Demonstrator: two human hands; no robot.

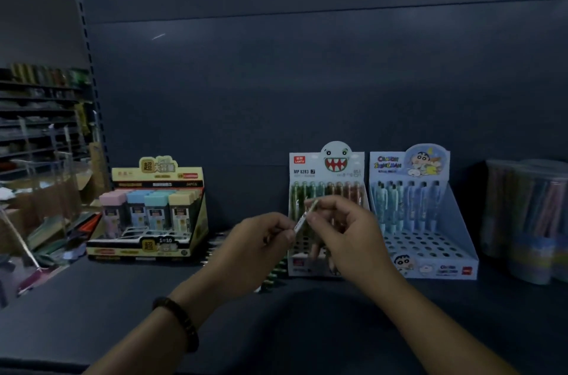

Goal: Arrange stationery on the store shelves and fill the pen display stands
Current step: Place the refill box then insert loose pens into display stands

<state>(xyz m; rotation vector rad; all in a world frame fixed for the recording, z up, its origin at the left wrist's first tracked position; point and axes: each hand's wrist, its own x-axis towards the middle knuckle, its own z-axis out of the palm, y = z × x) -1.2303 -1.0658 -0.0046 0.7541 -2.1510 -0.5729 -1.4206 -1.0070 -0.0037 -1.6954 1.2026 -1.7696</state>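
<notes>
A slim pale pen is held tilted between both hands just in front of the white monster-face pen stand. My left hand pinches its lower end and my right hand pinches its upper part. That stand holds a back row of green and brown pens; its front holes are partly hidden by my hands. To its right a blue cartoon pen stand carries blue pens in the back rows and many bare holes in front. More dark pens lie on the shelf under my left hand.
A yellow display box of pastel-capped lead cases stands at the left of the dark shelf. Clear tubs of coloured pens sit at the far right. Cluttered shelving and boxes lie beyond the left upright.
</notes>
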